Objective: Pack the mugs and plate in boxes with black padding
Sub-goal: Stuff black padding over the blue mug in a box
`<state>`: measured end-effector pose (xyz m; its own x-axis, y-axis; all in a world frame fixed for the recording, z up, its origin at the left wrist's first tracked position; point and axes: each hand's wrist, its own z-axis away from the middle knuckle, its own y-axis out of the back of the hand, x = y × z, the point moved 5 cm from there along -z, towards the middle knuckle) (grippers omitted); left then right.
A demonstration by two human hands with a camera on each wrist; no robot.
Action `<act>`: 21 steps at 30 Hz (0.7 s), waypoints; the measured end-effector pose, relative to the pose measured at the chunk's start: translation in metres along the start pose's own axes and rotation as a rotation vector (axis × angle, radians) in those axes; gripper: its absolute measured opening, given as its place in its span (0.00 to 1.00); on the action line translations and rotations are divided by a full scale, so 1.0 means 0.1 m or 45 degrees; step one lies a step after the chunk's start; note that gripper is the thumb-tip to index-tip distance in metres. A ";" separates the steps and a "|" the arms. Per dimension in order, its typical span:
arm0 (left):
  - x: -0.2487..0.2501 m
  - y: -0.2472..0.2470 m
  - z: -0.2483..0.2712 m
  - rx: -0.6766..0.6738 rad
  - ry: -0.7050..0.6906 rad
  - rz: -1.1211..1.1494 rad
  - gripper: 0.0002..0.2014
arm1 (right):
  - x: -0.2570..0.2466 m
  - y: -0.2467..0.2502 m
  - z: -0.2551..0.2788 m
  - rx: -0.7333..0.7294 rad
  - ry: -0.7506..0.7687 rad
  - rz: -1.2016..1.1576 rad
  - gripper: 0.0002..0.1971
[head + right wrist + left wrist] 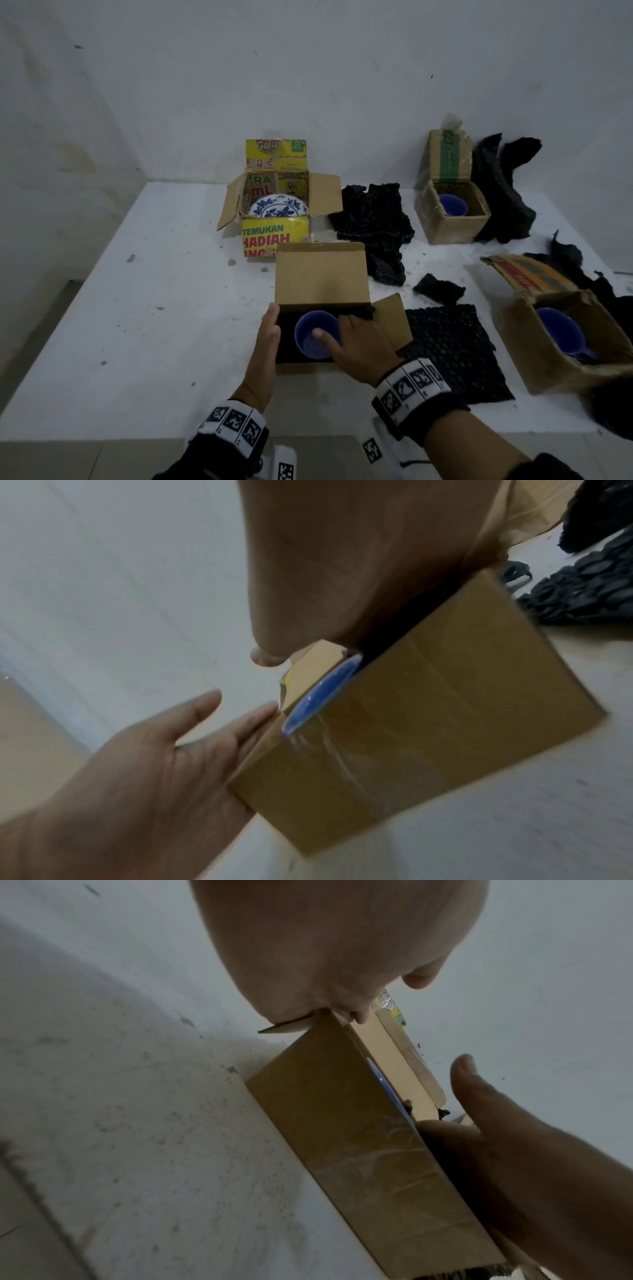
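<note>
A brown box point(322, 274) stands in front of me with its lid flap up. Inside it a blue mug point(310, 339) sits in black padding point(286, 339). My left hand point(270, 329) lies flat with straight fingers against the box's left wall point(445, 710). My right hand point(356, 339) reaches in from the right: its fingers go down onto the padding beside the mug, and its thumb stretches over the mug's mouth. In the left wrist view that thumb point(462, 1069) stands free above the box point(342, 1123). The mug's rim point(325, 693) shows just above the box's edge.
A yellow printed box point(274, 236) behind holds a blue-and-white plate point(278, 207). Two more brown boxes point(452, 222) point(548, 353), at back right and right, each hold a blue mug. Black padding lies as a flat sheet point(455, 353) and in piles point(373, 219) on the white table point(137, 308).
</note>
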<state>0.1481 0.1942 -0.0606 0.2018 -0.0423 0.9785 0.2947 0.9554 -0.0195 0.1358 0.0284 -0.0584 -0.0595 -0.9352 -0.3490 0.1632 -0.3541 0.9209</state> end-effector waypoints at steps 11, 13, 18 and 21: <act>-0.10 0.04 -0.04 -0.002 0.032 0.052 0.34 | -0.04 0.31 0.00 0.400 0.150 -0.020 0.17; -0.11 0.03 -0.03 -0.001 0.048 0.054 0.29 | -0.03 0.21 0.09 0.461 0.154 -0.007 0.22; -0.08 0.02 -0.02 0.008 0.032 0.028 0.33 | -0.05 -0.05 0.11 0.215 0.047 -0.050 0.34; -0.08 0.01 -0.03 0.004 0.020 0.011 0.39 | -0.06 -0.05 0.00 0.058 -0.039 -0.106 0.28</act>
<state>0.1498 0.1951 -0.0687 0.2191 -0.0390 0.9749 0.2901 0.9566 -0.0269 0.1353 0.0352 -0.0607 -0.1009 -0.9019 -0.4200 0.1116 -0.4298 0.8960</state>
